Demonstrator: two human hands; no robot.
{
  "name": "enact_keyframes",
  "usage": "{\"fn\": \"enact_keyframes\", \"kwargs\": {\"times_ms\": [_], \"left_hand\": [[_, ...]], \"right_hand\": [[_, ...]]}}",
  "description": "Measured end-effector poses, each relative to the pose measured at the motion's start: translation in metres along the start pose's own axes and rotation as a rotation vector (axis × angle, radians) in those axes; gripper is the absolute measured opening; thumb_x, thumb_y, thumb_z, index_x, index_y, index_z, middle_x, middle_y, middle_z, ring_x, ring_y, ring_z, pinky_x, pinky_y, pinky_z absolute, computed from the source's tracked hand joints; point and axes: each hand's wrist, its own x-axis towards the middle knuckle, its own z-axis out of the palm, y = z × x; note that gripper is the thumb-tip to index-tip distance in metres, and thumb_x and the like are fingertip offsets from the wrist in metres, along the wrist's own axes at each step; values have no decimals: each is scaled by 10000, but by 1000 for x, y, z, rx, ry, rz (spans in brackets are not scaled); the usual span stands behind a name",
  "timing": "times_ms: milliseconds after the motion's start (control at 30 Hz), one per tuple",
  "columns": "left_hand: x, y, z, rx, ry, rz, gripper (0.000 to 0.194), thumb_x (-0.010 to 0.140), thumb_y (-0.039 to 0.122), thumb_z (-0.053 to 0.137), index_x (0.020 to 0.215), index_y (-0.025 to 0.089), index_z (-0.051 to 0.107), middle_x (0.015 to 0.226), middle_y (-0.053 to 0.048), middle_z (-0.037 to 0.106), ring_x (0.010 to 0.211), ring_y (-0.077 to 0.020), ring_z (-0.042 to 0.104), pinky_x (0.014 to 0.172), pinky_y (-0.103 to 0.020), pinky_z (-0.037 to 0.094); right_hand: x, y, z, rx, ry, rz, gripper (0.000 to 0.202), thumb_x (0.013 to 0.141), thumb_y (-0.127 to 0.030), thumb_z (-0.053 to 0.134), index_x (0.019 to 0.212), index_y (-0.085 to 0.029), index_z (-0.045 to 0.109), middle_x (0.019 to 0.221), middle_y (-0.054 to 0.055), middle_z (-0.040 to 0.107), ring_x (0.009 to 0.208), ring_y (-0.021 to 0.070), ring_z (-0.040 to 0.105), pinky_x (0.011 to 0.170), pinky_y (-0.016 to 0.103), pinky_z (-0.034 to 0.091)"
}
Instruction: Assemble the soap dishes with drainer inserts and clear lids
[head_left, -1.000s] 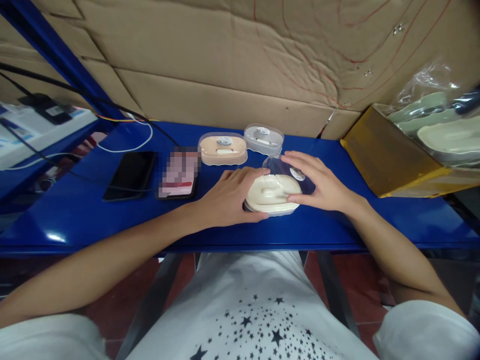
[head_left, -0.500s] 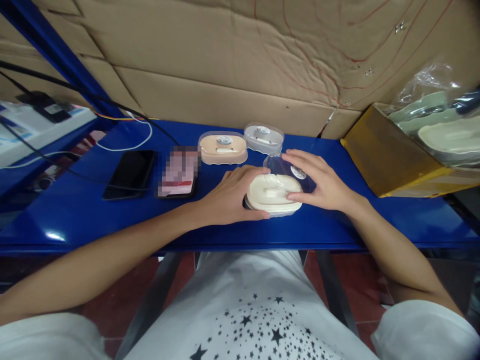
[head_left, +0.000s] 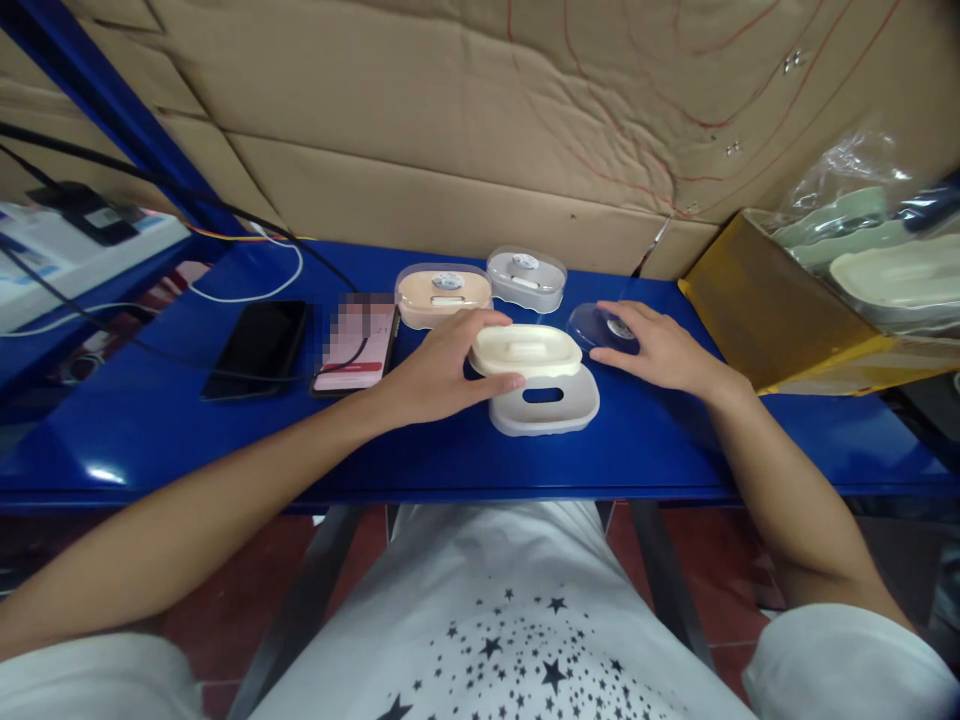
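My left hand (head_left: 455,372) is closed on the left end of a cream oval dish (head_left: 534,352), which looks like a soap dish with a raised middle. It is tilted above a pale grey oval base (head_left: 510,412) with a slot in its middle, partly covering that base. At the right, my right hand (head_left: 651,345) grips a clear oval lid (head_left: 589,325) bearing a round sticker, thumb at its near edge and fingers over its far side. Behind stand a peach oval box (head_left: 457,308) and a grey oval box (head_left: 534,290), both under clear stickered lids.
A dark phone (head_left: 259,350) and a lit phone (head_left: 356,365) lie on the blue table (head_left: 420,455) at the left, with cables near them. A cardboard box (head_left: 795,320) of wrapped oval dishes stands at the right. Cardboard (head_left: 405,150) walls the back.
The cream dish has come up off the grey base and moved left and away in my left hand. My right hand has shifted right with the clear lid, off the dish.
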Motion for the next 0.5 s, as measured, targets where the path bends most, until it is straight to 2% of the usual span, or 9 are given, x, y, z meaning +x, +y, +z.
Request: {"fn": "enact_keyframes", "kwargs": {"times_ms": [100,200,300,400,500], "left_hand": [[3,-7,-5,34,46,-8,724,924,721,691,1444,236,554,1539,-125,594,1458,-355,541,1257,-521,402],[5,-13,-7,90,99,-3,732,928,730,681,1447,233,542,1560,-126,573,1475,-350,519,1272,-518,376],[6,-19,-7,127,127,-3,753,917,732,685,1452,224,532,1554,-137,572,1471,-363,515,1262,-533,377],[7,-22,-6,140,110,-1,771,907,706,706,1470,213,518,1573,-150,558,1489,-374,493,1264,-555,367],[7,-24,-5,140,86,0,793,892,689,729,1483,208,510,1597,-162,539,1513,-380,469,1276,-573,351]], "right_hand": [[-1,13,1,-52,-119,31,931,933,-799,629,1656,-244,441,1631,234,542,1464,493,552,1116,801,444],[-5,7,-6,-37,-102,-49,882,973,-753,614,1659,-226,440,1658,253,504,1551,477,458,1188,778,378],[-12,-18,-14,94,-90,-239,892,966,-727,668,1693,-291,393,1718,196,448,1608,425,390,1257,720,329],[-20,-51,-14,209,-202,-424,960,909,-711,764,1705,-350,368,1748,139,420,1617,381,388,1280,656,338],[-26,-73,-8,173,-264,-466,848,964,-632,745,1688,-353,403,1754,138,413,1614,361,396,1276,654,328]]}}
